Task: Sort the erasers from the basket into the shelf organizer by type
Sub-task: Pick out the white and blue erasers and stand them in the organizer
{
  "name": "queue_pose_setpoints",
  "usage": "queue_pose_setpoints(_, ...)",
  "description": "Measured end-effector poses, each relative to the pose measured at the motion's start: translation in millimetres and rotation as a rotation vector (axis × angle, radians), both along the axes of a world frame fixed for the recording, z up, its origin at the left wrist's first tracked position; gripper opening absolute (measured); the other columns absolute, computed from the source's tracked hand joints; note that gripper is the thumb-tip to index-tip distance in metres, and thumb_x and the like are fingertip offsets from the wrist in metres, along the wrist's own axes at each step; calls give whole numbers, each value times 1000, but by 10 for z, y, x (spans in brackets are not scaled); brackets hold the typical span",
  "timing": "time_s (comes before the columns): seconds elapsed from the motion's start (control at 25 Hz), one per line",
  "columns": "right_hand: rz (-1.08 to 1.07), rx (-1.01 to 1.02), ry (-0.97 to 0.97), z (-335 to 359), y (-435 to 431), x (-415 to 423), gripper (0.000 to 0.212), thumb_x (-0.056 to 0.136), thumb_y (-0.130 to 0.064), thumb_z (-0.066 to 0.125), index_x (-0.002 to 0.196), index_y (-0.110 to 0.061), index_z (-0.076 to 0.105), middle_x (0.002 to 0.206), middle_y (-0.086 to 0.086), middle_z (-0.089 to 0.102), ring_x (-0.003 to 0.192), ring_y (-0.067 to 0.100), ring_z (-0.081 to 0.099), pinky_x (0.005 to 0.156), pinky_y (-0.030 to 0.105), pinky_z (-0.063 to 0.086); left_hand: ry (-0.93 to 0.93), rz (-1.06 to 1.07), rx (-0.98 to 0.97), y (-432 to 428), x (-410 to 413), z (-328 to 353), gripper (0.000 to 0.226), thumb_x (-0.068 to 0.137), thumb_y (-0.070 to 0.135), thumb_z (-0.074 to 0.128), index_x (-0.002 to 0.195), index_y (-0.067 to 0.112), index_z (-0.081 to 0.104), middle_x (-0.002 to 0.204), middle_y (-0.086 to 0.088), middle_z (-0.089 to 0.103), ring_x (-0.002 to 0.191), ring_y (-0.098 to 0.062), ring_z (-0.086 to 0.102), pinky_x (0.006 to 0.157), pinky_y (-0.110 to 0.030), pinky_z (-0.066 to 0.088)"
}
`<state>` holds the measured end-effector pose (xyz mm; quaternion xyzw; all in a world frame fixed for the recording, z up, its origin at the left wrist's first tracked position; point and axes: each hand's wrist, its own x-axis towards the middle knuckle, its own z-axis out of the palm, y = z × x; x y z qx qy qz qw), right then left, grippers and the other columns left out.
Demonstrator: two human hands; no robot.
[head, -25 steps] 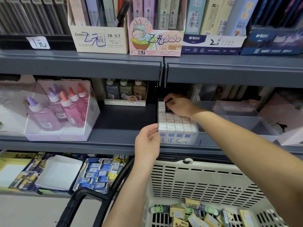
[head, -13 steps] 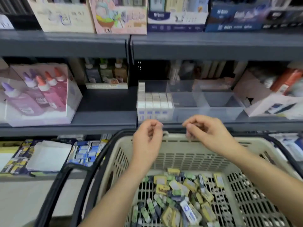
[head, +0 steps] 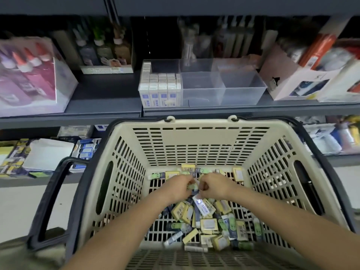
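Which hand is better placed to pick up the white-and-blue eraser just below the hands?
Right, probably: the right hand lies almost against the white-and-blue eraser, while the left hand sits further off.

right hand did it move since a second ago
Yes. The right hand has left the white erasers in the shelf organizer and dropped down into the basket, next to the left hand among the loose erasers.

Box of glue bottles (head: 29, 75), small bottles (head: 103, 51), pink carton (head: 282, 75)
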<state>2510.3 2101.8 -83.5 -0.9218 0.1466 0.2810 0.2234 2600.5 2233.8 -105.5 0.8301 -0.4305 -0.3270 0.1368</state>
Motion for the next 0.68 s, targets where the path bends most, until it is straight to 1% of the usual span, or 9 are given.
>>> queue_pose_setpoints(0.08, 112, -113, -4, -35, 74, -41, 48, 74, -62, 63, 80, -14, 64, 79, 2, 60, 85, 22, 57, 72, 34, 46, -81, -70, 25, -6, -37, -73, 36, 88, 15, 58, 123, 12, 52, 123, -11, 53, 114, -27, 49, 88, -31, 39)
queue_pose_setpoints(0.16, 259, -294, -38, -113, 196, -100, 53, 71, -66, 59, 90, -16, 64, 93, 4, 56, 99, 24, 48, 82, 37, 39, -117, -81, 33, 24, -29, -101, 38, 86, 10, 58, 123, 10, 52, 122, -12, 52, 114, -27, 48, 89, -31, 38)
queue_pose_setpoints(0.24, 249, -307, -114, -144, 234, -111, 39, 74, -57, 61, 87, -19, 60, 95, 3, 55, 99, 24, 49, 83, 35, 38, -141, -35, 1, 74, 18, -104, 34, 87, 13, 57, 121, 11, 53, 120, -10, 52, 112, -25, 49, 91, -31, 39)
queue_pose_setpoints(0.36, -92, 12, -205, -47, 116, 3, 28, 79, -41, 68, 66, -24, 50, 66, -7, 53, 62, 10, 54, 55, 22, 38, -138, 91, -121, 115, 65, 25, 25, 95, 35, 47, 103, 16, 60, 103, -3, 56, 97, -18, 53, 86, -32, 46)
queue_pose_setpoints(0.44, -318, 266, -276, 27, 76, 103, 23, 81, -27, 69, 65, -20, 55, 55, -11, 55, 48, 1, 52, 46, 15, 38, 79, 194, -144, 85, 85, 151, 35, 98, 43, 36, 84, 20, 58, 84, 0, 59, 79, -17, 59, 67, -31, 50)
queue_pose_setpoints(0.52, -484, 532, -292, 54, 127, 156, 8, 83, -9, 66, 76, -9, 62, 59, -5, 62, 50, 0, 58, 48, 10, 44, 358, 323, -156, 73, 78, 215, 30, 99, 38, 38, 82, 19, 55, 83, 0, 62, 73, -13, 63, 59, -29, 52)
queue_pose_setpoints(0.56, -527, 605, -287, 48, 156, 160, 1, 82, -4, 65, 82, -5, 64, 65, 1, 65, 56, 5, 61, 54, 13, 48, 450, 368, -146, 85, 80, 224, 25, 99, 33, 41, 87, 17, 57, 86, -2, 64, 72, -10, 64, 57, -26, 53)
queue_pose_setpoints(0.6, -549, 609, -278, 31, 194, 148, 4, 82, -5, 65, 86, -4, 65, 69, 4, 66, 61, 11, 62, 59, 19, 52, 502, 395, -130, 110, 93, 231, 22, 99, 28, 44, 95, 13, 59, 88, -3, 65, 71, -9, 64, 55, -23, 52)
queue_pose_setpoints(0.68, -493, 481, -236, -22, 325, 65, 12, 84, -18, 67, 89, -7, 68, 75, 7, 69, 65, 15, 62, 65, 26, 52, 518, 430, -107, 176, 164, 255, 25, 98, 24, 47, 112, 7, 59, 91, -6, 66, 70, -11, 64, 56, -22, 53)
